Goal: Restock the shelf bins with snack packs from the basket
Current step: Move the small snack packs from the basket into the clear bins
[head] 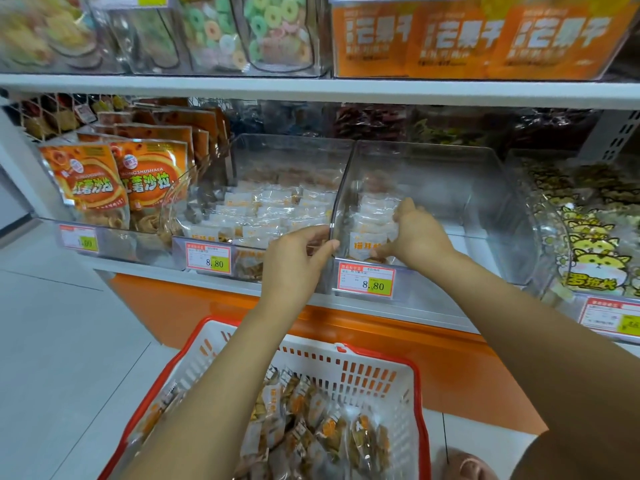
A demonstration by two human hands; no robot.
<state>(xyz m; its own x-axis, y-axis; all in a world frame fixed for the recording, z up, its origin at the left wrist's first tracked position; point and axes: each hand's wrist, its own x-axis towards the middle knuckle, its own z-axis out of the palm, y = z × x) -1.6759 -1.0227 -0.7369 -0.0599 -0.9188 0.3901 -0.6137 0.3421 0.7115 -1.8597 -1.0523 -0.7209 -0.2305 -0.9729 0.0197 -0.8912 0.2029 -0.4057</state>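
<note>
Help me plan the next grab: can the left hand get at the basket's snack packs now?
Probably yes: the left hand only holds the bin edge, and the snack packs lie uncovered in the basket under its forearm.

Basket (374,372) cut off below; top-left sweets (41,36) blurred; rightmost price tag (613,318) cropped.

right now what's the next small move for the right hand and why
Probably release and reach down for more: the right hand holds a row of small clear snack packs in the right-hand clear plastic bin, mostly bare, while the red-and-white plastic basket holds plenty.
</note>
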